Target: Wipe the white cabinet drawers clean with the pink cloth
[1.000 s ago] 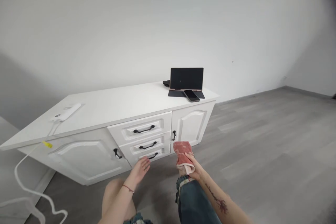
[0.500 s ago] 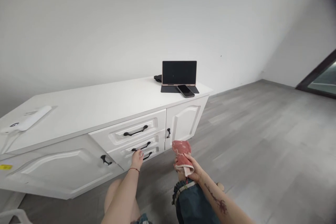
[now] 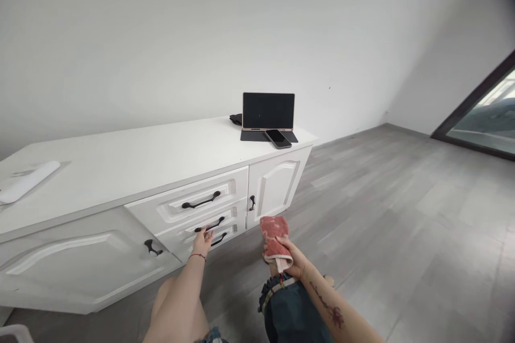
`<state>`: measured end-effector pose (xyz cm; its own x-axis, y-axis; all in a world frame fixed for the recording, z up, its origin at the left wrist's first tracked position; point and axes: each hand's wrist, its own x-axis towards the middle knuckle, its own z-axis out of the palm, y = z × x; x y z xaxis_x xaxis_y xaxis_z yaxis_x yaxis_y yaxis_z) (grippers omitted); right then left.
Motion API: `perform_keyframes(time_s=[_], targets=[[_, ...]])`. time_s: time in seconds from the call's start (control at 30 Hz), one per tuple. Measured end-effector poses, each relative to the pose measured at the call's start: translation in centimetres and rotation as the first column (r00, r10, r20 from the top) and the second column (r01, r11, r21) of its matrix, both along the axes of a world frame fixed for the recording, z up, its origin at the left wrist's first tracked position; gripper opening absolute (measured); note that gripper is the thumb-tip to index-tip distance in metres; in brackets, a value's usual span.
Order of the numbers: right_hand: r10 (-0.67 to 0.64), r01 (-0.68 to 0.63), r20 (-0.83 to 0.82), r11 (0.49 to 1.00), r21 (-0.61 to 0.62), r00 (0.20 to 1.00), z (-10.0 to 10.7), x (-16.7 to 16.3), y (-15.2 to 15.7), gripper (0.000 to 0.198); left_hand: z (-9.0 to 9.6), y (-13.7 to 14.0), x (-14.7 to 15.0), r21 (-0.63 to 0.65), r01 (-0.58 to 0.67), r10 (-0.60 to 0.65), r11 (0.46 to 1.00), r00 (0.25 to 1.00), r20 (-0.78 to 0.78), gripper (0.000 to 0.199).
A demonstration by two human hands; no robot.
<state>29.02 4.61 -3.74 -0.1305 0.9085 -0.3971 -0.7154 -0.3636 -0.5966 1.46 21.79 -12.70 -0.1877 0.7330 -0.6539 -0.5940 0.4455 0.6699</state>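
Observation:
My left hand (image 3: pixel 202 241) is at the middle drawer of the white cabinet, fingers curled round the left part of its black drawer handle (image 3: pixel 216 224). That drawer looks closed. In my right hand (image 3: pixel 296 258) is a folded red cloth (image 3: pixel 274 229) with a pale edge and a white tag, gripped low down above my knee. More black handles sit on the upper drawer (image 3: pixel 201 201) and the lower drawer (image 3: pixel 219 240).
On the white cabinet top (image 3: pixel 153 150) stand a dark tablet (image 3: pixel 268 111) on a folding stand, a phone (image 3: pixel 278 139) and a black item (image 3: pixel 235 119) behind. A white power strip (image 3: pixel 30 181) lies at left. Grey floor (image 3: pixel 362 209) stretches right towards a dark-framed glass pane (image 3: pixel 483 118).
The view has turned slightly right, so the cabinet sits farther left. My left hand's fingers have closed round the middle drawer handle. My right hand still holds the red cloth.

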Motion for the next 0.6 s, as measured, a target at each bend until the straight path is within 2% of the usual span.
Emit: perform_keyframes(time_s=[0.07, 0.27, 0.43, 0.6], targets=[[-0.026, 0.025, 0.029, 1.0, 0.014, 0.999, 0.5, -0.3, 0.0, 0.033, 0.0, -0.2, 0.2, -0.022, -0.044, 0.043, 0.999, 0.999, -0.015, 0.012], [-0.046, 0.043, 0.084, 0.999, 0.034, 0.995, 1.6, -1.0, 0.4, 0.034, 0.5, -2.3, 0.4, -0.055, -0.054, 0.055, 0.997, 0.998, 0.02, 0.024], [-0.079, 0.067, 0.146, 0.994, 0.084, 0.986, 0.7, -1.4, 0.6, 0.031, 0.3, -4.7, 0.0, -0.115, 0.012, -0.007, 0.993, 0.999, 0.048, 0.024], [-0.083, 0.054, 0.236, 0.99, 0.128, 0.968, -0.6, -1.1, 0.3, 0.031, 0.2, -7.3, -1.1, -0.187, 0.144, -0.128, 0.972, 0.987, 0.095, 0.028]])
